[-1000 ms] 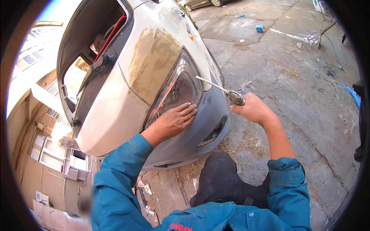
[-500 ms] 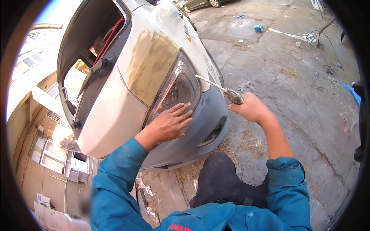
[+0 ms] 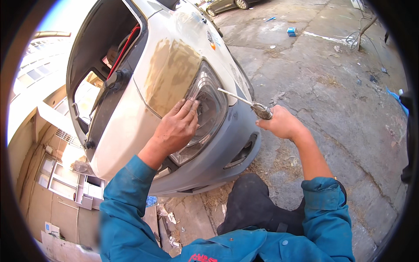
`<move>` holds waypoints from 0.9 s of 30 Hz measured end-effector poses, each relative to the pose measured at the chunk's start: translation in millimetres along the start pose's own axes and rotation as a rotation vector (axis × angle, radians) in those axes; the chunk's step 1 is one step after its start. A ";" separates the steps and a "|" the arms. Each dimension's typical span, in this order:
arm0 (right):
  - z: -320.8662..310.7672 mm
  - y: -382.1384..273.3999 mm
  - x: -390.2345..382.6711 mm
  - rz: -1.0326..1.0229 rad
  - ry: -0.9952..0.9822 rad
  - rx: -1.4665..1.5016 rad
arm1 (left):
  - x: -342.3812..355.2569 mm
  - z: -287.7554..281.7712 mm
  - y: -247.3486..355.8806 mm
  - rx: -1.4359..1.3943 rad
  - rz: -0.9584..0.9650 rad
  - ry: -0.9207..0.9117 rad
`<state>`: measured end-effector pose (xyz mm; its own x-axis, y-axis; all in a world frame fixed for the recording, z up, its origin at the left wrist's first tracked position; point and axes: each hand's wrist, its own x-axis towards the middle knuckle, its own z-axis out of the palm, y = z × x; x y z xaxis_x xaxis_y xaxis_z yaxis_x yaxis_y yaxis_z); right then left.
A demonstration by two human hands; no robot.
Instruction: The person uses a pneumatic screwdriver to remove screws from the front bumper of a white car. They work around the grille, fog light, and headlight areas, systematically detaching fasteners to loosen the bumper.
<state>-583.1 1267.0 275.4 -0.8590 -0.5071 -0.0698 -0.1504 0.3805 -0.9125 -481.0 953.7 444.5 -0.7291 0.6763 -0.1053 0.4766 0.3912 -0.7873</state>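
Observation:
My left hand (image 3: pixel 178 123), fingers outstretched, rests at the upper left edge of the van's clear headlight (image 3: pixel 213 102), touching the lens by the panel seam. Out to the right, my right hand (image 3: pixel 283 122) is closed around a metal blow gun (image 3: pixel 262 111). Its long thin nozzle points left, with the tip in front of the headlight's right side; whether it touches cannot be told. Above the headlight, the white body panel (image 3: pixel 115 135) carries a patch of sanded tan filler (image 3: pixel 172 72). Below the lamp curves the grey bumper (image 3: pixel 209 159).
The van's window opening (image 3: pixel 102 39) has no glass in view. My knee (image 3: pixel 244 201) is close under the bumper. Cracked concrete (image 3: pixel 331 118) spreads to the right, with a blue box (image 3: pixel 291 31) farther off. A dark car (image 3: pixel 227 5) is parked at the back.
My left hand has slid up and left across the headlight to its upper edge, uncovering the lower lens. The blow gun in my right hand has shifted slightly left.

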 end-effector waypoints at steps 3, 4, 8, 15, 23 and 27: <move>-0.3 1.0 -0.6 -0.006 0.018 -0.010 | -1.4 -3.8 -8.2 0.033 -0.038 0.114; 0.4 0.8 -0.1 -0.012 0.017 0.001 | 1.2 -5.4 -13.6 0.059 -0.073 0.165; 4.7 0.2 4.6 -0.035 0.009 0.018 | 20.0 -7.0 -35.9 0.078 -0.268 0.236; 6.2 2.3 9.3 -0.015 -0.017 -0.003 | 34.5 -3.6 -49.0 0.006 -0.220 0.305; 7.5 -1.8 10.0 -0.049 -0.016 -0.021 | 48.0 -4.2 -50.8 0.236 0.064 0.215; 6.4 -1.7 10.4 -0.049 -0.018 -0.030 | 53.6 -3.2 -47.3 0.306 0.077 0.123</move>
<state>-588.6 1256.1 273.7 -0.8415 -0.5392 -0.0331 -0.2065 0.3776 -0.9026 -541.0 973.5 478.1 -0.6229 0.7742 -0.1123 0.3452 0.1432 -0.9275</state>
